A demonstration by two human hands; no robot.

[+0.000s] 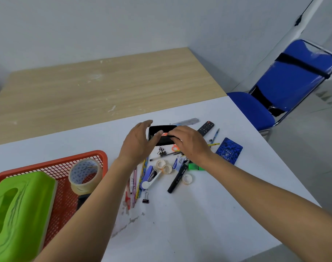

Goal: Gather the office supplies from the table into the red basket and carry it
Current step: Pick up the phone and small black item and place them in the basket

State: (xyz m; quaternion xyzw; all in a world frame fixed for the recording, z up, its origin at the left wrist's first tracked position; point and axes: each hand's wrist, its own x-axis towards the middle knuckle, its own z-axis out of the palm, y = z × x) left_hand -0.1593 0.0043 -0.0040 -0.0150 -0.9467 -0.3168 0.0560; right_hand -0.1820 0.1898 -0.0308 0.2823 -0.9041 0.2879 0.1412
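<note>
A black open-topped case (161, 132) sits on the white table (199, 224), with something orange inside it. My right hand (189, 144) curls its fingers over the case's near rim. My left hand (138, 142) is at the case's left end with its fingers straight. The red basket (97, 155) stands at the left and holds a green tissue box (19, 208) and a roll of clear tape (84, 174). Loose supplies lie below my hands: pens and pencils (134, 182), a blue stapler (149, 173), a black marker (177, 178), small tape rings (165, 166), a binder clip (145, 198) and a green highlighter (195, 167).
A remote (205, 127), a utility knife (186, 121) and a blue notebook (229, 151) lie to the right of the case. A wooden table (104, 87) adjoins the white one at the back. A blue folding chair (274, 91) stands at the right.
</note>
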